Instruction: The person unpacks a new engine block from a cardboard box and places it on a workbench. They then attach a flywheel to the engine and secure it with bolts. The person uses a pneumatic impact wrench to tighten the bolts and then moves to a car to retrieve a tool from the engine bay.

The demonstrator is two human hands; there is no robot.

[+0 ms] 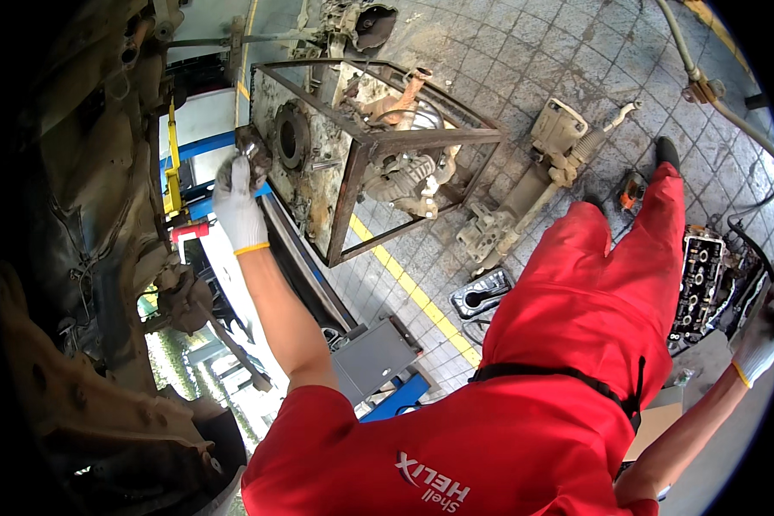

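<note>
At the near corner of the rusty steel frame [378, 138], the left hand [237, 205], in a white work glove with a yellow cuff, is closed round a small grimy metal part [254, 148] and holds it up against the frame's edge, just beside the round opening of the dirty gearbox housing [294, 136] that sits inside. The part looks like a fitting or bracket (too caked in grease to tell which). The step in hand seems to be offering that piece up to the housing or pulling it clear; either way the next move would call for a firm grip and a steady wrist. The right hand [761, 340], gloved the same, hangs well apart near the cylinder head [701, 284] on the tiled floor [525, 52]; whether it grips anything I cannot tell. A steering rack [533, 185] lies between.
</note>
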